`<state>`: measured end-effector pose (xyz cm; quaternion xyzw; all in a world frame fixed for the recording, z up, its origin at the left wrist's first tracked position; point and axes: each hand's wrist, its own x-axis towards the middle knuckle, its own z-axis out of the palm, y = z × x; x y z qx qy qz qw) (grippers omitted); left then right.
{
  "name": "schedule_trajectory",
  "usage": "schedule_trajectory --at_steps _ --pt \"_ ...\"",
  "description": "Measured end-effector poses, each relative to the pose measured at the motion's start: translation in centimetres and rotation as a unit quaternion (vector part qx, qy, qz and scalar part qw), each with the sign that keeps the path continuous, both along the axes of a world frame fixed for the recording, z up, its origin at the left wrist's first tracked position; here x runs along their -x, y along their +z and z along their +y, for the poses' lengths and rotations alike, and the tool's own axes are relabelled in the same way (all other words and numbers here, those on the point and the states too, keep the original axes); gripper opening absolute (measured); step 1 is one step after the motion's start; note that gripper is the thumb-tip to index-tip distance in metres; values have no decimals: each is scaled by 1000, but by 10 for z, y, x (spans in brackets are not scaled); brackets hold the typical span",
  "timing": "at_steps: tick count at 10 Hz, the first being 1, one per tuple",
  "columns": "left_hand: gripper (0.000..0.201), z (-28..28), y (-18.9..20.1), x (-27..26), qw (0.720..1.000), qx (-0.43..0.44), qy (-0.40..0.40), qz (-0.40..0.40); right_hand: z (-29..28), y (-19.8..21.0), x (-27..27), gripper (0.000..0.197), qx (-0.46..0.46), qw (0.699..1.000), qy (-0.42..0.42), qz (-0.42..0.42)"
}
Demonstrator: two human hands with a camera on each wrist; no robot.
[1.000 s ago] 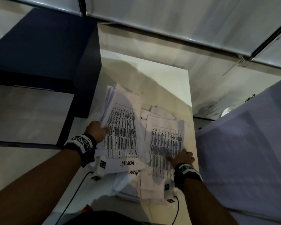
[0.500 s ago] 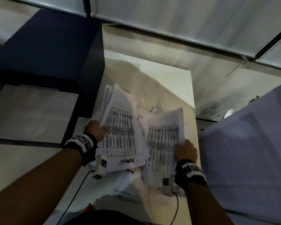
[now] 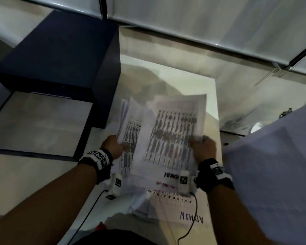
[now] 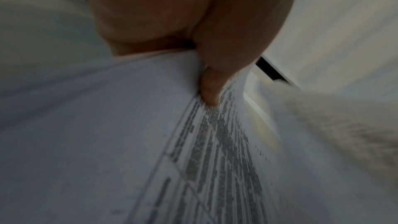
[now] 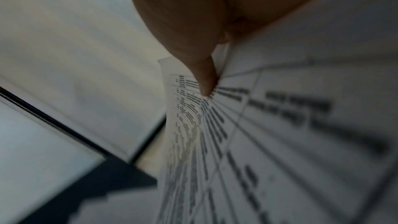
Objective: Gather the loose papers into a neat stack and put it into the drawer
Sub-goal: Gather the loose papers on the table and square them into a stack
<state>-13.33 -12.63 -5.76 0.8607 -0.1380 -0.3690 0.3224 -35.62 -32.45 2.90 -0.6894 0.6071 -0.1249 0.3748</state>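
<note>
My left hand (image 3: 114, 147) grips a thick bundle of printed papers (image 3: 129, 121) at its near left edge, thumb (image 4: 210, 91) on the top sheet. My right hand (image 3: 203, 145) pinches a second sheaf of printed sheets (image 3: 173, 135) by its right edge, lifted and overlapping the left bundle; its thumb (image 5: 204, 81) presses on the printed table. More loose papers (image 3: 177, 200) lie on the white table (image 3: 184, 76) below my hands, one marked "ADMIN" (image 3: 192, 218). No drawer shows itself plainly.
A dark blue cabinet (image 3: 57, 55) stands left of the table, with a grey surface (image 3: 37, 124) in front of it. A large pale sheet or cloth (image 3: 276, 174) fills the right side. Cables (image 3: 194, 218) trail from the wrist cameras over the near table edge.
My right hand took hold of the right-hand sheets, lifted them off the table and swung them left over the bundle in my left hand. The left hand stayed on its bundle.
</note>
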Motion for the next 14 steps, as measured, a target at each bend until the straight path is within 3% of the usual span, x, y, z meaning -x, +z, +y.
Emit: schedule_trajectory --at_steps 1,2,3,4,5,6,9,11,13,14 --pt "46 -2 4 6 998 34 39 25 20 -57 -13 32 -67 995 34 62" --pt "53 -4 5 13 995 55 56 62 45 -82 -24 34 -111 987 86 75" --pt "46 -4 -1 19 999 49 15 18 59 -93 -31 37 -110 978 161 76" --pt "38 -7 4 20 997 54 35 -29 49 -96 -18 62 -35 980 83 177" --pt "37 -9 20 9 993 100 53 -45 33 -98 17 104 -73 968 -47 236" --pt "31 -9 44 -4 985 140 59 -75 24 -104 34 129 -97 963 -66 243" --pt "33 -10 93 -27 964 213 100 -121 27 -99 -2 126 -55 969 -6 243" --pt "31 -8 94 -28 964 218 107 -107 27 -104 -35 132 -113 969 8 219" --pt "35 -3 92 -26 965 206 118 -112 37 -111 -44 83 -114 977 25 177" --pt "39 0 95 -27 965 200 117 -119 36 -119 -43 74 -142 977 18 155"
